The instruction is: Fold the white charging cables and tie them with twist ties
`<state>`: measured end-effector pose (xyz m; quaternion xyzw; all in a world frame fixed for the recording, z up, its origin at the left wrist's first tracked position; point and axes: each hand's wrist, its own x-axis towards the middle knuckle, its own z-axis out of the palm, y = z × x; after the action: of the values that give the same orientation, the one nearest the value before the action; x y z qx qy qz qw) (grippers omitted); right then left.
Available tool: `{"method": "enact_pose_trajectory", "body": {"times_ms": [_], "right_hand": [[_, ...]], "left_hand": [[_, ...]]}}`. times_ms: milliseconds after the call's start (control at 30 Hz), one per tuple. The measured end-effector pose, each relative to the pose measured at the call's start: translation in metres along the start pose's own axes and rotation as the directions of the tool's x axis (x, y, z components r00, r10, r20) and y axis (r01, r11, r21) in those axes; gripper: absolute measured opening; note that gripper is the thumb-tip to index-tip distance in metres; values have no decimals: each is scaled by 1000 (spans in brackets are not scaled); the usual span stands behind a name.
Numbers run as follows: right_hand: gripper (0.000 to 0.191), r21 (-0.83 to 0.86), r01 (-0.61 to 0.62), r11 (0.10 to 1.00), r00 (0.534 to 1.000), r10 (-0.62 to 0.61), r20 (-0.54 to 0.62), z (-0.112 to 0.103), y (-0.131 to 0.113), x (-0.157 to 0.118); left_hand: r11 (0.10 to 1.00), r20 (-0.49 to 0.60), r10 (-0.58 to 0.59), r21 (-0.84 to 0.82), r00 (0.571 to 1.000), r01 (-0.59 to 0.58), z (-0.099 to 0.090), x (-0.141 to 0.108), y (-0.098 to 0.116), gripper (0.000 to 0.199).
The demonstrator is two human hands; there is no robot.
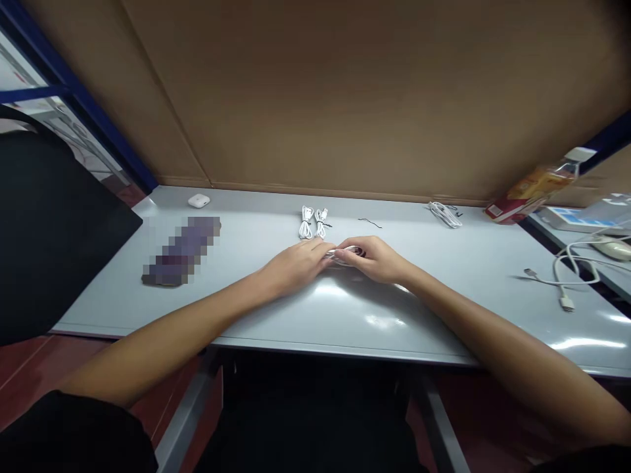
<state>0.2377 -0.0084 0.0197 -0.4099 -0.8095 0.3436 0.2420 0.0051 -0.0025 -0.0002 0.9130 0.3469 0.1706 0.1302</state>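
While we are holding coiled white cable (346, 255) between left hand (296, 265) and right hand (373, 258), both are closing on it above grey desk (444, 295); coil is lying at 12 o'clock from us, long axis running 9-to-3, right hand covering more.

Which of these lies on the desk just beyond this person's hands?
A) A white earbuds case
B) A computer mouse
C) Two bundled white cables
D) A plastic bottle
C. The two bundled white cables lie side by side on the desk, just past the left hand and right hand.
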Motion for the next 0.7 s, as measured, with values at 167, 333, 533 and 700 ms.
{"method": "enact_pose_trajectory", "body": {"times_ms": [167,333,533,700], "right_hand": [[46,-106,-92,990,983,73,-168,8,-8,-3],[27,-383,35,923,895,-199,-398,19,-10,-6],[27,-462,51,886,902,-240,-360,23,-4,-6],[37,-415,84,906,878,-265,-400,23,-4,-4]], "left_hand": [[993,12,-57,-105,998,58,2,-1,5,25],[901,4,-61,-430,998,56,-3,3,7,32],[768,235,-20,-619,972,165,-11,0,17,37],[882,196,-21,-457,980,110,-13,-2,21,31]]}}
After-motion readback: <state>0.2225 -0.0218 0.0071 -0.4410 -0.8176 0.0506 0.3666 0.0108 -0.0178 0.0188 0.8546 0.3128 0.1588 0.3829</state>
